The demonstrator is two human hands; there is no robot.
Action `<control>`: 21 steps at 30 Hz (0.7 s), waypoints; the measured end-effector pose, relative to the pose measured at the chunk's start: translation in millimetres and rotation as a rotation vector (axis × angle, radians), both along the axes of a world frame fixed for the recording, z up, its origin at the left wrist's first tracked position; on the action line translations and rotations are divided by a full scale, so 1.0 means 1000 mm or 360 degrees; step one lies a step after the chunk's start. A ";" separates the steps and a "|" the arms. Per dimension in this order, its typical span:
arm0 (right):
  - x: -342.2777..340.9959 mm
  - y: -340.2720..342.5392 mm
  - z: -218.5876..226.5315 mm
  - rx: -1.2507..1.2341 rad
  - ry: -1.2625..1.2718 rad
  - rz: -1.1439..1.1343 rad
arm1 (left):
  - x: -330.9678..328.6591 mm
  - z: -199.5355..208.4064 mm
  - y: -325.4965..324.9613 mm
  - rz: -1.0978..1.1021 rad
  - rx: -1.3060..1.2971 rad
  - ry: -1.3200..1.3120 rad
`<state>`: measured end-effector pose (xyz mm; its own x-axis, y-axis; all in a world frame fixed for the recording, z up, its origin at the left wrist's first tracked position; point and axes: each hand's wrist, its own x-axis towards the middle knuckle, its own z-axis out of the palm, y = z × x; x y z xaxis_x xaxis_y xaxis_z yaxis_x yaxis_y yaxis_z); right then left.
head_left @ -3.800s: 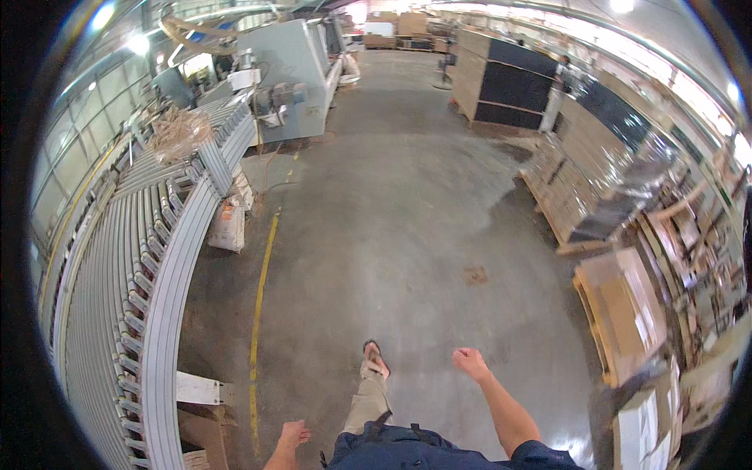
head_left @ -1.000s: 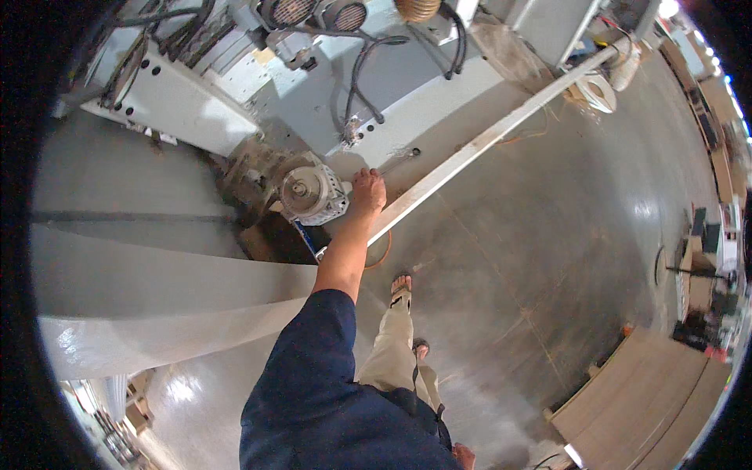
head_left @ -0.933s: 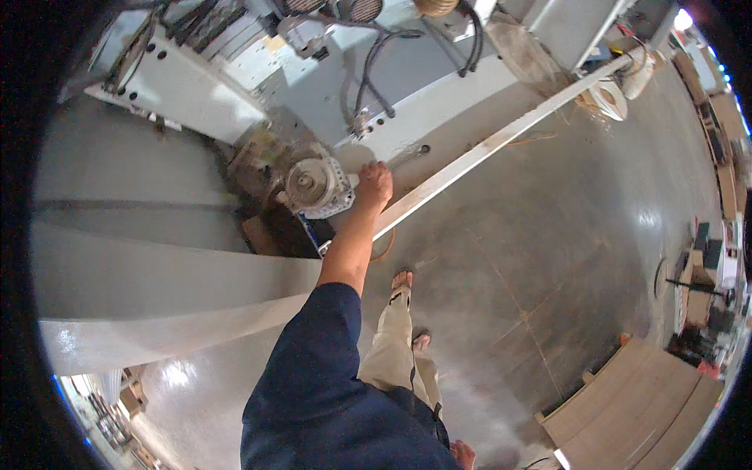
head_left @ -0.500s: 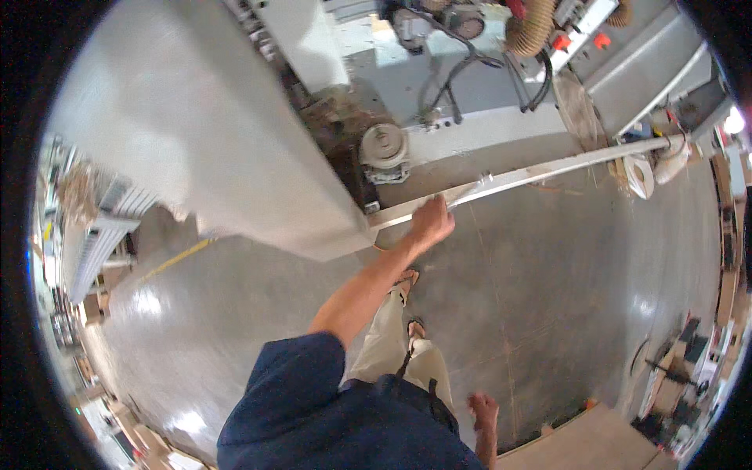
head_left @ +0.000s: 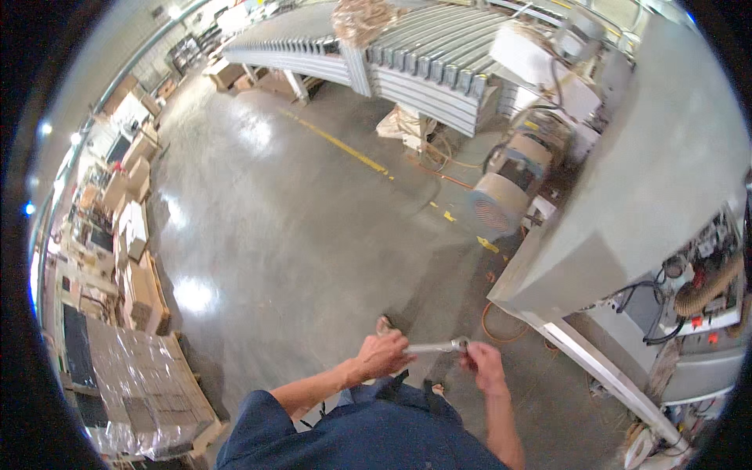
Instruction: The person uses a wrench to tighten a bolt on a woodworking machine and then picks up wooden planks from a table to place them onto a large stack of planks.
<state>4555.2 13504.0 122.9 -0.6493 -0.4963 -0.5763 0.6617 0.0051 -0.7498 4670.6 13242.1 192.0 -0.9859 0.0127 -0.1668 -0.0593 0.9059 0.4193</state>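
Note:
A silver wrench (head_left: 431,347) lies level in front of my body, its thicker head pointing right. My left hand (head_left: 381,355) is closed around the handle end. At the other end, the bent fingers of my right hand (head_left: 484,365) are closed at the wrench's head. Blur hides the exact contact of those fingertips, and any small part between them cannot be made out.
To my right stands a large pale machine housing (head_left: 619,196) with a white rail (head_left: 603,372) low along it. A motor (head_left: 509,184) sits behind its far end. A roller conveyor (head_left: 431,63) is ahead. Wrapped cardboard stacks (head_left: 145,376) stand on the left.
My view and body have turned left, away from the machine. The left hand has brought the wrench from the rail to my front, and my right hand has come up to its head.

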 end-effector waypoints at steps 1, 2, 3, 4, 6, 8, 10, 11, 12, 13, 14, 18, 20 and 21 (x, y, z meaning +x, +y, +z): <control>-0.026 -0.045 0.015 0.0006 0.0081 0.0122 | -0.004 0.006 -0.033 0.0121 -0.0003 0.0111; -0.048 -0.090 0.034 -0.0002 0.0173 0.0222 | -0.004 0.008 -0.057 0.0251 0.0009 0.0173; -0.074 -0.136 0.056 -0.0153 0.0363 0.0378 | -0.006 0.014 -0.083 0.0428 0.0050 0.0287; -0.095 -0.181 0.062 -0.0135 0.0529 0.0490 | -0.008 0.020 -0.108 0.0589 0.0103 0.0372; -0.114 -0.278 0.105 -0.0146 0.0551 0.0588 | -0.015 0.038 -0.165 0.0814 0.0368 0.0517; -0.118 -0.359 0.118 -0.0294 0.0527 0.0633 | -0.013 0.055 -0.217 0.1022 0.0528 0.0654; -0.126 -0.440 0.140 -0.0377 0.0575 0.0642 | -0.020 0.075 -0.272 0.1202 0.0600 0.0649; -0.126 -0.471 0.141 -0.0435 0.0532 0.0610 | -0.022 0.075 -0.292 0.1270 0.0667 0.0671; -0.127 -0.499 0.142 -0.0430 0.0520 0.0624 | -0.023 0.075 -0.313 0.1313 0.0693 0.0669; -0.129 -0.524 0.144 -0.0424 0.0510 0.0634 | -0.025 0.073 -0.333 0.1350 0.0720 0.0668; -0.133 -0.548 0.144 -0.0416 0.0507 0.0629 | -0.030 0.071 -0.354 0.1371 0.0752 0.0667; -0.187 -0.640 0.146 -0.0378 0.0539 0.1107 | -0.049 0.070 -0.491 0.1143 0.0433 0.0685; -0.213 -0.696 0.145 -0.0411 0.0303 0.1279 | -0.066 0.076 -0.569 0.1112 0.0394 0.0755; -0.225 -0.724 0.141 -0.0431 0.0195 0.1341 | -0.076 0.078 -0.602 0.1097 0.0358 0.0801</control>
<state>4330.3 12779.9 264.2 -0.0566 -0.9456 -0.3204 0.4334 0.2658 -0.8611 4594.4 12639.9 269.6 -0.7421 -0.6318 0.2240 -0.3225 0.6294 0.7069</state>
